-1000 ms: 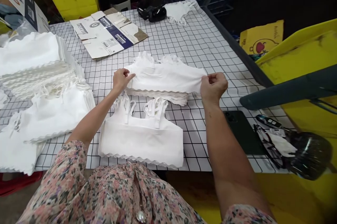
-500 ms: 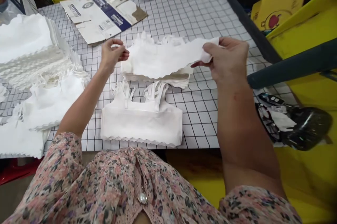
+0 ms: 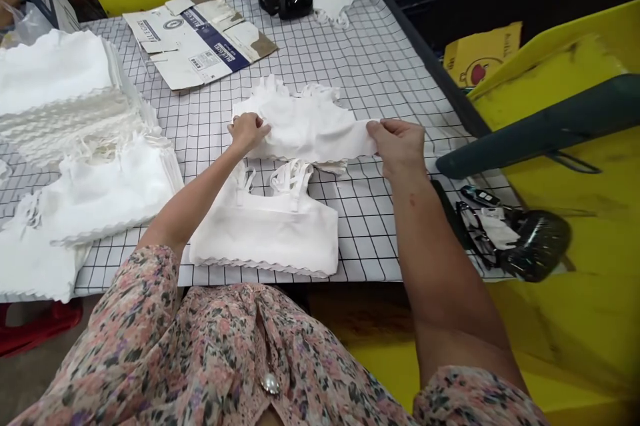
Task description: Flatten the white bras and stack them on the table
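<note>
Far left on the grid-printed desk [image 3: 205,126], there are big piles of white bralettes [image 3: 55,73] with scalloped hems, soft stretchy-looking fabric, and the frame cuts them off. A flattened cardboard carton [image 3: 195,39] lies behind. Mid-desk, the left hand [image 3: 247,133] has its fingers [image 3: 255,125] curled together, clamped on one end of a white bralette [image 3: 305,126], held over a pile [image 3: 340,167] that's mostly hidden beneath it. The right hand [image 3: 397,146] pinches the other end with its fingers [image 3: 377,129] together, so the band looks taut. Nearer sits another flat bralette stack [image 3: 263,229] with looped straps. Further right, a dark phone [image 3: 447,203] is half hidden by the right forearm, beside tangled glasses [image 3: 475,233] and a shiny black bag [image 3: 537,243].
</note>
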`<action>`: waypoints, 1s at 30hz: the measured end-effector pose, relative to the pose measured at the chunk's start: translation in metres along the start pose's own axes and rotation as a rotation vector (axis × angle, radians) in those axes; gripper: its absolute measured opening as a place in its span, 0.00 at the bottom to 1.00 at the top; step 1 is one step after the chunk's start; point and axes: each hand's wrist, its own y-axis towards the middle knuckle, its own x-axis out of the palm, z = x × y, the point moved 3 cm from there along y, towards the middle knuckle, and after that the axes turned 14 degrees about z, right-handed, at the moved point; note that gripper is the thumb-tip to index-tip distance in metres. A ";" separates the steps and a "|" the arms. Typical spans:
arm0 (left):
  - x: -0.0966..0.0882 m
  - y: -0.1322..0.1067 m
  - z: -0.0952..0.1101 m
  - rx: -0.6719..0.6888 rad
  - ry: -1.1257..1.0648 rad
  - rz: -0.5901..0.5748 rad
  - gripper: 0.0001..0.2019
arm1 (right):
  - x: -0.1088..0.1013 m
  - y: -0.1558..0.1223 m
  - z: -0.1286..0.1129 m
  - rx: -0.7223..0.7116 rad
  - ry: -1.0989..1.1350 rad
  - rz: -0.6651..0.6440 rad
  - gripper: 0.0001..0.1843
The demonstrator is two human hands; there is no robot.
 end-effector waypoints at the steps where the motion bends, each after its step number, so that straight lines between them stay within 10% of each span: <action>1: -0.001 0.003 0.001 -0.026 -0.083 0.009 0.17 | 0.000 0.001 -0.004 0.017 -0.006 0.071 0.12; 5: -0.029 0.016 0.004 -0.117 -0.477 0.054 0.09 | 0.003 0.000 -0.032 0.079 0.058 0.283 0.11; 8: -0.076 0.008 0.001 -0.139 -0.578 0.064 0.14 | -0.005 -0.015 -0.055 0.032 0.168 0.182 0.14; 13: -0.150 -0.082 -0.039 -0.183 -0.635 -0.011 0.33 | -0.047 -0.098 -0.060 -0.026 0.209 -0.031 0.21; 19: -0.138 -0.199 -0.112 -0.388 -0.645 -0.181 0.42 | -0.061 -0.192 -0.009 0.251 0.023 -0.169 0.17; 30: -0.152 -0.242 -0.128 -0.230 -0.344 -0.050 0.34 | -0.103 -0.227 -0.003 -0.005 -0.323 -0.134 0.19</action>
